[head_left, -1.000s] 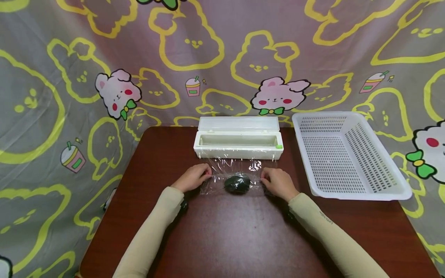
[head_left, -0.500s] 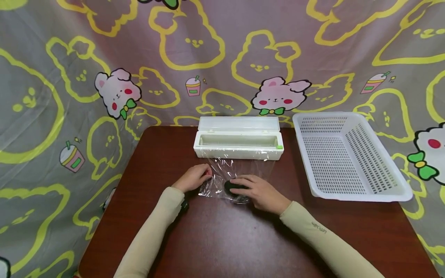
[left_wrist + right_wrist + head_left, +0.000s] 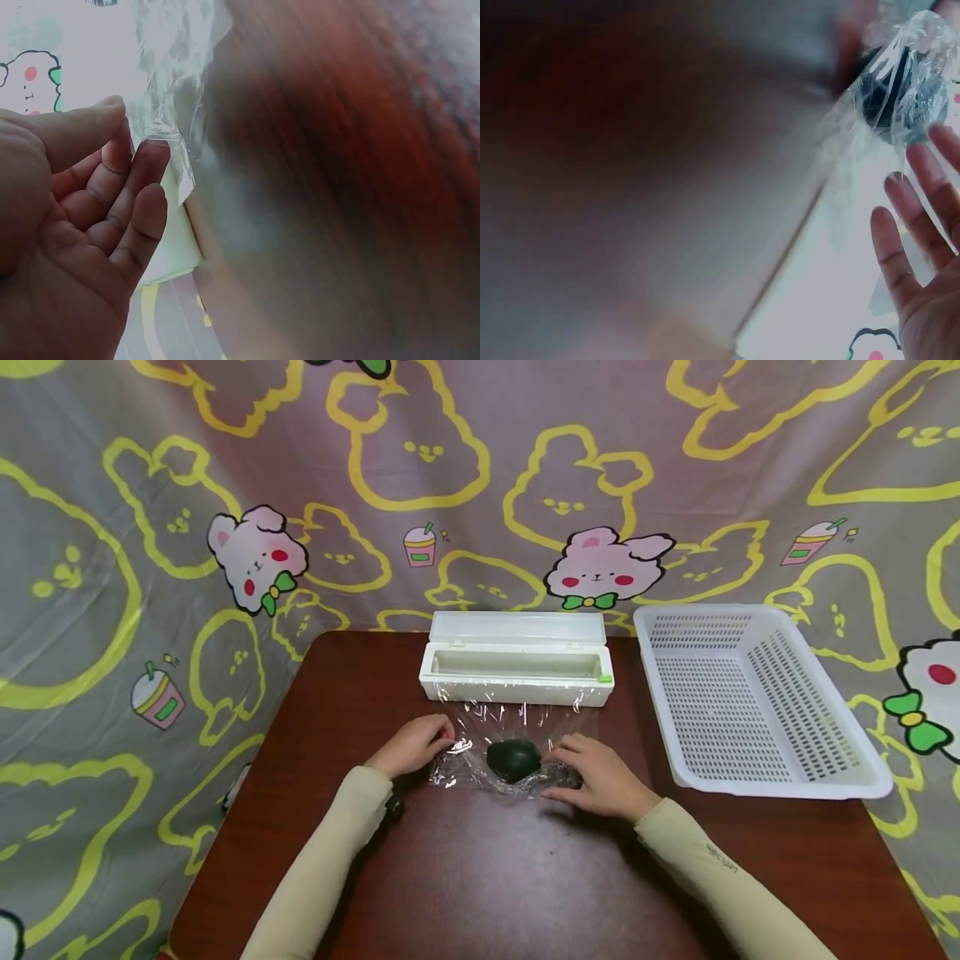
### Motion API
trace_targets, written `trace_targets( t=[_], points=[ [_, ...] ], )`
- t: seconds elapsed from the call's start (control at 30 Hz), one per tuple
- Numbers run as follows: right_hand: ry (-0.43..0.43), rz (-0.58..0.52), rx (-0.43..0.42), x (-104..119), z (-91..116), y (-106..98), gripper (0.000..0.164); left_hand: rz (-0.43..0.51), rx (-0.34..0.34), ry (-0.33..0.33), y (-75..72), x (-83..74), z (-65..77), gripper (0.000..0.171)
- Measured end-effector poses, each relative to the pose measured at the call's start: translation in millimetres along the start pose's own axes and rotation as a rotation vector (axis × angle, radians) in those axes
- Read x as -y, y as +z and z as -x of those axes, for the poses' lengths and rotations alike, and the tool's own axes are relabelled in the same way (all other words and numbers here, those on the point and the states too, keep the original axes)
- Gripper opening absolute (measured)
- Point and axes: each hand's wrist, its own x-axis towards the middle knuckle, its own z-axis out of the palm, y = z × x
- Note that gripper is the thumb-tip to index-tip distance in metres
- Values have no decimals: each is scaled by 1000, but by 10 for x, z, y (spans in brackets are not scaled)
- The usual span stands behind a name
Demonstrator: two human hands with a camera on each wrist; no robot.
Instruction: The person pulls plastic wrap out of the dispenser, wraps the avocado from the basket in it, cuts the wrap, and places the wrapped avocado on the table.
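Note:
A dark green, egg-shaped fruit like an avocado lies on the table with clear cling film around it. From there the film stretches back to the open white film dispenser. My left hand pinches the film's left edge between thumb and fingers; in the left wrist view the film hangs at the fingertips. Just right of the fruit, my right hand has its fingers spread beside the film's right end. The right wrist view shows its fingers extended, near the crinkled film over the fruit.
A white slotted plastic basket stands at the back right of the brown table. The dispenser's lid is raised against the cartoon-patterned cloth behind. A green slider sits at the dispenser's right front edge.
My right hand let go of the film's right edge, moved left over the fruit, then drew back right, uncovering it. The left hand has stayed in place.

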Motion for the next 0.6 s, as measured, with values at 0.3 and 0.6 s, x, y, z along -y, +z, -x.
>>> trace_targets(
  t=[0.3, 0.6],
  points=[
    [-9, -52, 11, -75, 109, -21, 19, 8, -11, 6, -109, -53, 105, 5],
    [44, -55, 136, -83, 136, -19, 16, 15, -21, 23, -146, -69, 158, 5]
  ],
)
